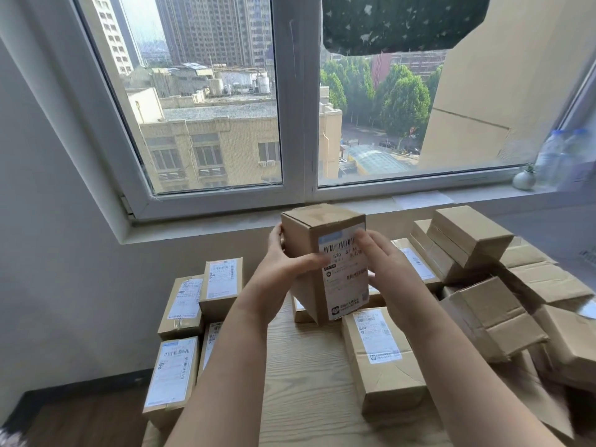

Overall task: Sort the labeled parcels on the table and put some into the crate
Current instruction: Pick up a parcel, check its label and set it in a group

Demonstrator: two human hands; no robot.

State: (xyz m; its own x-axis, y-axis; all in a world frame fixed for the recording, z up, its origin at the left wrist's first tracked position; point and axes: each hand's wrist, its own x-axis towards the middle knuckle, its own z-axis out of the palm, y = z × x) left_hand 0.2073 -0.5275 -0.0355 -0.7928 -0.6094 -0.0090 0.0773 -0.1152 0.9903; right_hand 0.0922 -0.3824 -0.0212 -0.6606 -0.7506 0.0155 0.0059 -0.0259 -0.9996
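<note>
The left hand (283, 262) wraps the left side of the held parcel (309, 240), thumb across its front. The right hand (383, 262) grips its right edge, fingers over the shipping label (346, 285). The held parcel stands upright, lifted above the wooden counter (306, 366). To its left lie labelled parcels (221, 282) in rows, just below it a flat parcel (380, 356), and to its right a heap of boxes (467, 240).

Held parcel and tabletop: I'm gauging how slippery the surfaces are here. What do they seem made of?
The held parcel looks like matte brown cardboard, judging by its folded flap edges. Its label looks like white printed paper, perhaps slightly glossy. The tabletop shows pale wood grain with a matte finish; solid wood or laminate cannot be told.
</note>
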